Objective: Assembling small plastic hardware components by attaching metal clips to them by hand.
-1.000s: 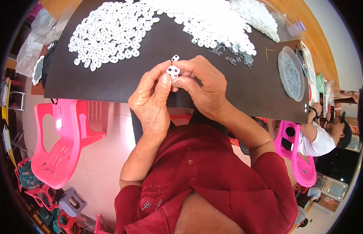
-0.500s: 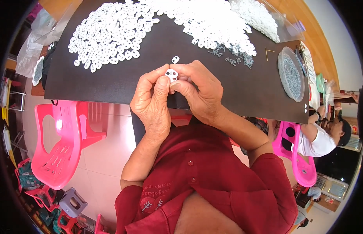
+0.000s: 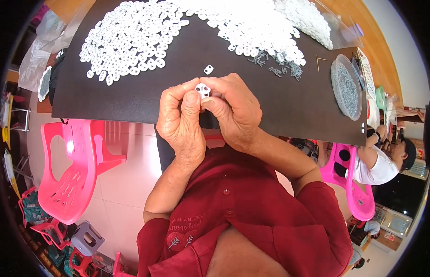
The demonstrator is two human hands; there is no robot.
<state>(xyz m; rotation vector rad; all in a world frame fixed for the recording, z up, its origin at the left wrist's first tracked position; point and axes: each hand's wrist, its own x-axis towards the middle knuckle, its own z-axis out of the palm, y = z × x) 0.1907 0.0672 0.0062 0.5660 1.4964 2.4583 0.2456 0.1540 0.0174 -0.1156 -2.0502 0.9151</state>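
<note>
A small white plastic piece with dark round holes is pinched between the fingertips of both my hands, just above the table's near edge. My left hand grips it from the left with thumb and forefinger. From the other side, the thumb and bent forefinger of my right hand press on it. My fingers cover part of its edges. Just beyond my fingertips, a loose white two-holed piece lies by itself on the dark table.
White oval two-holed pieces are heaped at the far left, with another white heap at far centre. Small grey parts lie beside that. A round clear tub of grey parts stands right. A pink chair and a person flank me.
Both hands keep their pinch on the white piece. It has tilted slightly between the fingertips, and my hands have hardly shifted.
</note>
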